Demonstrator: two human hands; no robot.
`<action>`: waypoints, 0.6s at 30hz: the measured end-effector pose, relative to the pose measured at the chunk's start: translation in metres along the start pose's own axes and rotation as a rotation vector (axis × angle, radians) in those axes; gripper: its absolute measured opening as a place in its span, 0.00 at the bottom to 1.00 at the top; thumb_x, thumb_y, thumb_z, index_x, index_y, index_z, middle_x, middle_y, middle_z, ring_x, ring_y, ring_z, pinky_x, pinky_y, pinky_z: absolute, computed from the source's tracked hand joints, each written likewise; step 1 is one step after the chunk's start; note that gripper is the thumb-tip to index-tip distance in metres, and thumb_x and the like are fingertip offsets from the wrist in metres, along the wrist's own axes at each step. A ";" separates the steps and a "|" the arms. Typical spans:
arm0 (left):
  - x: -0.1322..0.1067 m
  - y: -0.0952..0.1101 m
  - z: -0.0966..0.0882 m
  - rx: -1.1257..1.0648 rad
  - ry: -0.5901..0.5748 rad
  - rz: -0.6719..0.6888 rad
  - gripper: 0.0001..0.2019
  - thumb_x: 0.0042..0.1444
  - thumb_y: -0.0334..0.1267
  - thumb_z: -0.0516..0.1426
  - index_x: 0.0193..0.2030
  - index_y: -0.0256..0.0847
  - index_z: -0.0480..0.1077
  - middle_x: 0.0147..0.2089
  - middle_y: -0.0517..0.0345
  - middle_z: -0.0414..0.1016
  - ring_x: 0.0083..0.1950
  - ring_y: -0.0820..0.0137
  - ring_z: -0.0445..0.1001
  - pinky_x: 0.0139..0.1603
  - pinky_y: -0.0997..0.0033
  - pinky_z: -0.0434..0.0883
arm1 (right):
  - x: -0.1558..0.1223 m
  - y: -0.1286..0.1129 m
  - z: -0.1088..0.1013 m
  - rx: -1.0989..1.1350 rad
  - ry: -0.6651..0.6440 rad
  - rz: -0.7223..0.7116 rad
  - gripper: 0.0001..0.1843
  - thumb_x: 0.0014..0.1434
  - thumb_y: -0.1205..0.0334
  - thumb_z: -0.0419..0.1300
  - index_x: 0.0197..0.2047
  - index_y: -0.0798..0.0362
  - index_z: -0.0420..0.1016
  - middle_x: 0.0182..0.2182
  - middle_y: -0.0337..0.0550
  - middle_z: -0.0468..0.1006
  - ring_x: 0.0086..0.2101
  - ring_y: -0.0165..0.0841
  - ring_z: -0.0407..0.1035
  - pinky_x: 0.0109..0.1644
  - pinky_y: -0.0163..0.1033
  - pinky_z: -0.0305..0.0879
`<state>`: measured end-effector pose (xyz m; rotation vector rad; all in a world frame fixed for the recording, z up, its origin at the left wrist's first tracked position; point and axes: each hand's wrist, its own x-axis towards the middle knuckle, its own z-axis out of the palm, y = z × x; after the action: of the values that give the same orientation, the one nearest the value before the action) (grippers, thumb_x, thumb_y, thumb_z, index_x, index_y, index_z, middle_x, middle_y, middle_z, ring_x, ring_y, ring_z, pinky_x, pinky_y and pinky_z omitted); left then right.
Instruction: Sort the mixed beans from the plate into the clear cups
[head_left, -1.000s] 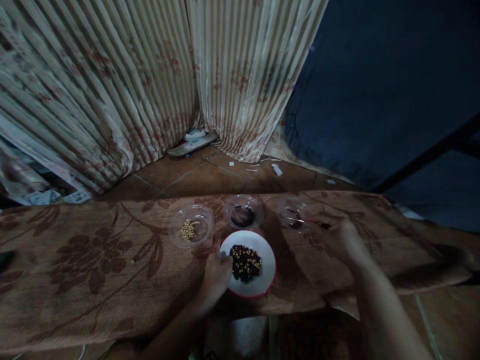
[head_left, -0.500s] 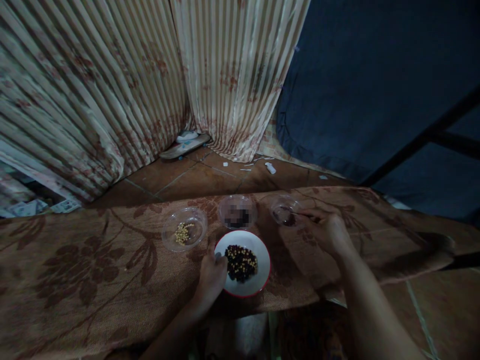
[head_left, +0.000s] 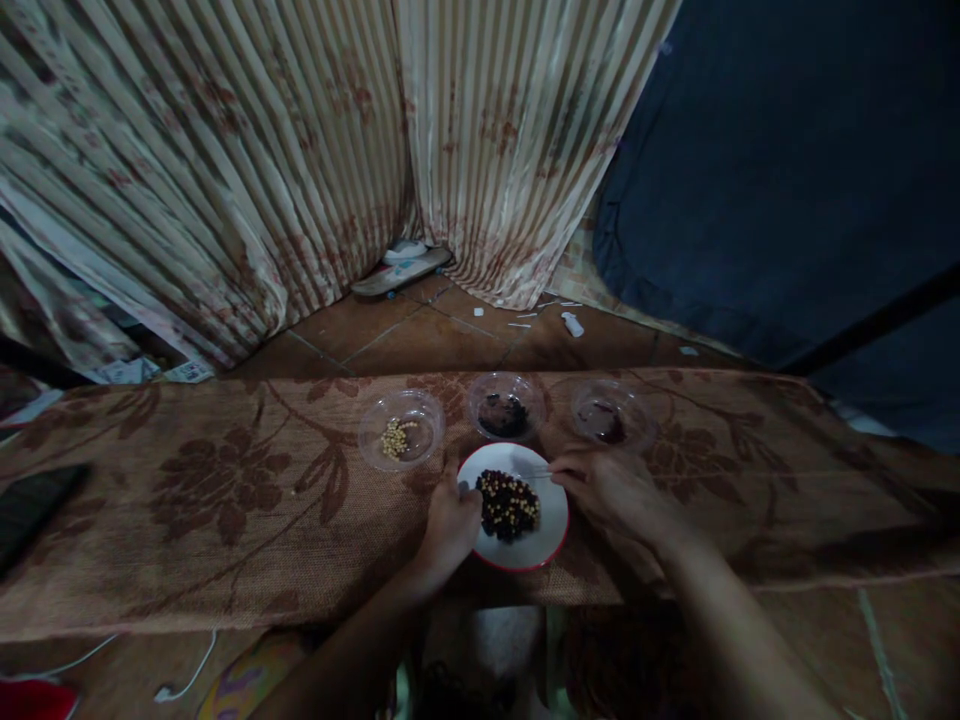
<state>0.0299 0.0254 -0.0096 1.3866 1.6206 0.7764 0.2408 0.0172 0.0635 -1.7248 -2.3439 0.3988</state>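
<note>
A white plate with a red rim [head_left: 547, 530] lies on the brown floral cloth [head_left: 225, 500] and carries a heap of mixed dark and pale beans [head_left: 508, 504]. My left hand [head_left: 450, 522] rests on the plate's left edge, fingers curled against the rim. My right hand [head_left: 611, 485] is at the plate's right edge, pinched on thin metal tweezers [head_left: 534, 473] whose tips reach over the plate toward the heap. Behind the plate stand three clear cups: the left cup [head_left: 401, 428] with pale beans, the middle cup [head_left: 505, 405] with dark beans, the right cup [head_left: 611, 413] with a few reddish ones.
Striped curtains [head_left: 300, 170] hang behind, with a sandal [head_left: 401, 272] on the tiled floor. A dark blue cloth [head_left: 787, 170] fills the right side. A dark flat object [head_left: 34, 505] lies at the cloth's left end, and a white cable [head_left: 180, 682] trails below.
My right hand has come back from the right cup to the plate, bringing the tweezers' tips over the beans. My left hand stays on the plate's rim. The camera has shifted.
</note>
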 end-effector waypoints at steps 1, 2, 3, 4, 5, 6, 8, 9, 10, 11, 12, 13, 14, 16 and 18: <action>0.000 0.001 0.000 -0.003 -0.001 -0.003 0.24 0.46 0.27 0.50 0.54 0.35 0.63 0.39 0.54 0.77 0.40 0.69 0.74 0.45 0.72 0.69 | 0.000 0.000 0.000 -0.004 -0.011 -0.004 0.13 0.59 0.58 0.52 0.37 0.47 0.78 0.33 0.39 0.78 0.33 0.31 0.70 0.35 0.34 0.59; 0.000 0.001 -0.001 -0.011 -0.004 0.000 0.24 0.47 0.27 0.50 0.53 0.35 0.64 0.39 0.54 0.77 0.40 0.69 0.74 0.45 0.72 0.69 | 0.001 -0.001 0.001 -0.003 -0.024 -0.008 0.13 0.59 0.58 0.52 0.37 0.47 0.78 0.33 0.38 0.78 0.33 0.31 0.70 0.35 0.33 0.58; -0.001 0.001 -0.001 -0.021 -0.007 0.005 0.23 0.47 0.27 0.50 0.53 0.36 0.64 0.39 0.54 0.77 0.40 0.69 0.74 0.45 0.72 0.69 | 0.001 -0.002 0.000 0.000 -0.035 -0.011 0.13 0.59 0.58 0.52 0.36 0.46 0.78 0.33 0.38 0.78 0.32 0.30 0.70 0.35 0.33 0.58; -0.001 0.001 -0.001 -0.032 -0.009 0.010 0.23 0.47 0.26 0.50 0.52 0.36 0.64 0.39 0.54 0.77 0.40 0.69 0.74 0.45 0.72 0.69 | 0.001 -0.003 0.000 0.002 -0.044 -0.016 0.13 0.60 0.58 0.51 0.36 0.46 0.78 0.32 0.37 0.77 0.32 0.30 0.70 0.35 0.33 0.58; -0.001 0.001 0.000 -0.041 -0.013 0.015 0.22 0.47 0.26 0.50 0.52 0.36 0.65 0.38 0.55 0.77 0.39 0.70 0.74 0.44 0.72 0.69 | 0.001 -0.003 0.000 0.001 -0.048 -0.018 0.13 0.60 0.58 0.51 0.35 0.46 0.78 0.32 0.37 0.77 0.33 0.30 0.69 0.35 0.33 0.57; -0.001 0.000 0.000 -0.045 -0.018 0.019 0.22 0.47 0.26 0.50 0.51 0.36 0.65 0.38 0.55 0.77 0.38 0.70 0.74 0.44 0.72 0.69 | 0.002 -0.004 0.000 -0.003 -0.050 -0.020 0.13 0.60 0.58 0.51 0.35 0.46 0.78 0.32 0.37 0.77 0.33 0.30 0.69 0.35 0.33 0.57; -0.001 -0.001 0.001 -0.037 -0.015 0.021 0.22 0.47 0.26 0.50 0.51 0.36 0.65 0.38 0.55 0.77 0.38 0.70 0.74 0.44 0.72 0.69 | 0.002 -0.005 0.000 -0.011 -0.065 -0.027 0.13 0.60 0.58 0.51 0.36 0.46 0.78 0.32 0.38 0.77 0.33 0.30 0.69 0.36 0.33 0.57; -0.001 -0.001 0.001 -0.031 -0.011 0.023 0.22 0.47 0.26 0.50 0.52 0.36 0.64 0.39 0.55 0.77 0.38 0.70 0.74 0.44 0.72 0.69 | 0.002 -0.005 0.001 -0.013 -0.070 -0.029 0.13 0.60 0.58 0.51 0.36 0.47 0.78 0.32 0.38 0.77 0.33 0.30 0.69 0.36 0.33 0.57; -0.001 -0.002 0.001 -0.026 -0.008 0.024 0.22 0.47 0.27 0.50 0.52 0.35 0.64 0.39 0.55 0.77 0.39 0.70 0.74 0.44 0.72 0.68 | 0.002 -0.006 0.001 -0.015 -0.074 -0.031 0.13 0.60 0.58 0.51 0.36 0.47 0.78 0.32 0.38 0.77 0.33 0.30 0.69 0.36 0.33 0.57; -0.001 -0.002 0.001 -0.025 -0.008 0.022 0.23 0.47 0.27 0.50 0.53 0.34 0.63 0.39 0.54 0.77 0.39 0.70 0.74 0.44 0.73 0.68 | 0.003 -0.006 0.001 -0.015 -0.075 -0.032 0.13 0.60 0.58 0.51 0.36 0.47 0.78 0.32 0.38 0.77 0.33 0.30 0.69 0.37 0.33 0.57; -0.001 -0.001 0.001 -0.026 -0.012 0.018 0.23 0.48 0.27 0.50 0.54 0.34 0.63 0.39 0.54 0.77 0.39 0.70 0.74 0.44 0.73 0.68 | 0.003 -0.006 0.001 -0.014 -0.076 -0.033 0.14 0.61 0.58 0.51 0.35 0.47 0.78 0.32 0.38 0.76 0.33 0.30 0.69 0.37 0.33 0.57; -0.001 -0.001 0.001 -0.029 -0.020 0.013 0.24 0.48 0.27 0.50 0.54 0.34 0.62 0.38 0.54 0.77 0.39 0.70 0.74 0.44 0.72 0.69 | 0.003 -0.006 0.002 -0.010 -0.075 -0.033 0.14 0.61 0.58 0.50 0.35 0.48 0.78 0.32 0.39 0.76 0.33 0.30 0.69 0.37 0.33 0.57; -0.001 -0.001 0.000 -0.034 -0.029 0.008 0.24 0.48 0.27 0.49 0.55 0.34 0.62 0.38 0.54 0.77 0.38 0.70 0.74 0.43 0.72 0.69 | 0.003 -0.006 0.002 -0.006 -0.075 -0.032 0.15 0.61 0.58 0.50 0.34 0.48 0.78 0.31 0.39 0.76 0.33 0.30 0.69 0.38 0.33 0.57; -0.001 0.000 0.000 -0.042 -0.040 0.005 0.25 0.48 0.27 0.49 0.56 0.34 0.60 0.37 0.54 0.77 0.37 0.70 0.74 0.42 0.72 0.69 | 0.004 -0.006 0.002 0.000 -0.080 -0.033 0.15 0.61 0.58 0.50 0.34 0.48 0.78 0.31 0.39 0.76 0.33 0.29 0.69 0.38 0.33 0.57; -0.001 0.000 0.000 -0.046 -0.048 0.015 0.26 0.48 0.27 0.49 0.57 0.34 0.60 0.37 0.54 0.77 0.37 0.70 0.74 0.42 0.73 0.69 | 0.004 -0.006 0.002 -0.008 -0.089 -0.032 0.14 0.61 0.59 0.50 0.35 0.48 0.78 0.32 0.39 0.76 0.34 0.29 0.68 0.37 0.32 0.56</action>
<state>0.0297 0.0242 -0.0097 1.3756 1.5480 0.7785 0.2331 0.0190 0.0633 -1.7046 -2.4338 0.4709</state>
